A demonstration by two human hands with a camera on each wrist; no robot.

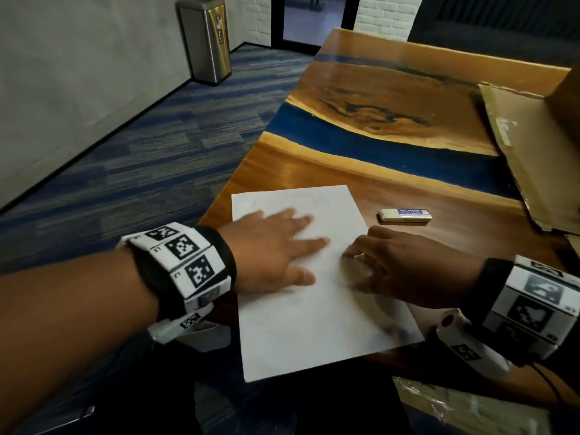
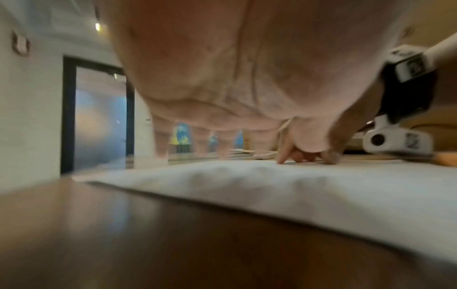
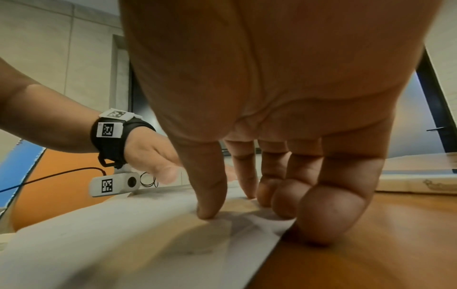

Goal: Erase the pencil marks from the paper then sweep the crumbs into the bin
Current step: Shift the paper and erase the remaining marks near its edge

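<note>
Paper [image 1: 314,309] is shown lying flat on the bench [image 1: 408,183], its long axis running away from the person and slightly leftward, its near corner overhanging the bench edge. The right hand [image 1: 405,265] is seen arched over the sheet's right edge, its fingers [image 3: 212,195] curled down so that the tips touch the paper; nothing is gripped, and the outermost fingertip is planted on the bare bench just beside the sheet. The left hand [image 1: 276,249] is laid flat on the upper left part of the sheet, fingers extended and spread, evidently to pin it. No pencil marks can be made out with certainty; only faint traces are suggested near the far edge. The eraser [image 1: 405,215] is seen on the bench beyond and to the right of the right hand, apart from the paper, its long axis lying roughly crosswise; the right hand is clearly the nearer one. The bin [image 1: 205,39] stands on the carpet well apart, far to the left. Crumbs cannot be resolved. A flattened cardboard sheet [image 1: 533,158] occupies the far right of the bench.
</note>
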